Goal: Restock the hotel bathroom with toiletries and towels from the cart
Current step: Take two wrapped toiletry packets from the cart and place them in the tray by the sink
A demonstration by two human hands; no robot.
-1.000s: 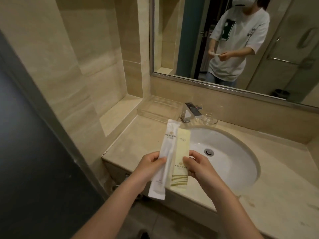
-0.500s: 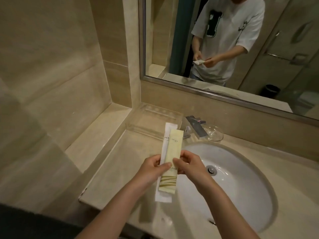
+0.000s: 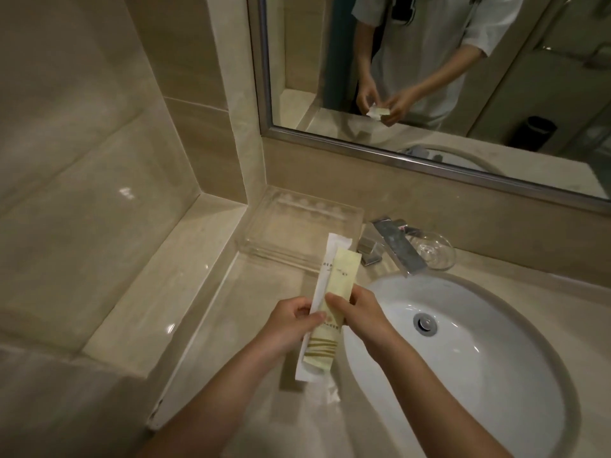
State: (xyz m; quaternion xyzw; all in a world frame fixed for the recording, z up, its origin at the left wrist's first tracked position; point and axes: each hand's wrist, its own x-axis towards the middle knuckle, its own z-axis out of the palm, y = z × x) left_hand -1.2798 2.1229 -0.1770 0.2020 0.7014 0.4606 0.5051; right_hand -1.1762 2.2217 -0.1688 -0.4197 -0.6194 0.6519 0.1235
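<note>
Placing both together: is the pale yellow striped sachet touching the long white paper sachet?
Touching. The head view shows the pale yellow striped sachet lying flat on the long white paper sachet, pinched by left hand and right hand.

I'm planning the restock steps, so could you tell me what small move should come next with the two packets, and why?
Probably reach forward and lay both packets in the tray. The left hand and right hand pinch the white packet and yellow packet together above the counter, and the tray sits just beyond them, left of the faucet.
</note>
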